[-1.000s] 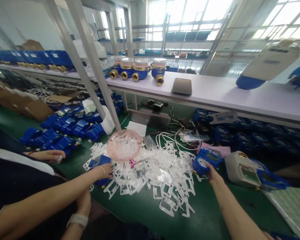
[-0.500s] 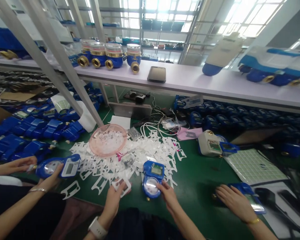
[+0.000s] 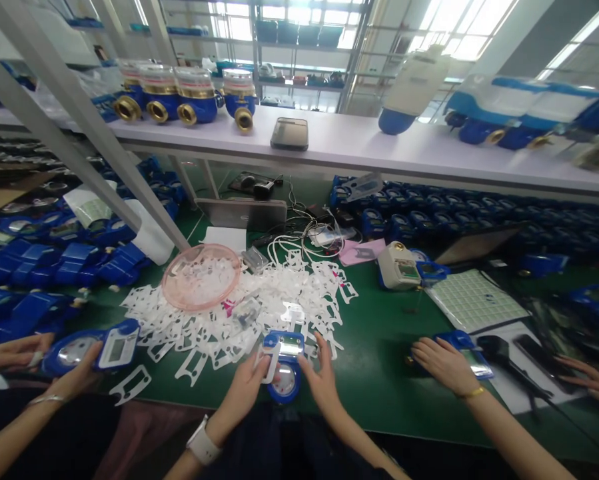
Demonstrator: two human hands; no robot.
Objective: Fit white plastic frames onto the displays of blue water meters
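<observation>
A blue water meter (image 3: 285, 365) with a small display lies on the green mat (image 3: 379, 373) near the front edge. My left hand (image 3: 246, 392), with a white watch on its wrist, pinches a white plastic frame piece (image 3: 271, 361) against the meter's left side. My right hand (image 3: 323, 385) grips the meter's right side with curled fingers. Just behind the meter spreads a heap of white plastic frame pieces (image 3: 259, 310).
A pink dish (image 3: 200, 276) of white parts sits on the heap. A person at left holds another blue meter (image 3: 93, 348); a person's hand (image 3: 446, 365) at right rests on a third. Rows of blue meters (image 3: 54, 257) line both sides under a white shelf (image 3: 359, 150).
My hands drew the blue meter nearer to me. My left hand carried the white frame piece over to the meter's left side. The view shifted to the right.
</observation>
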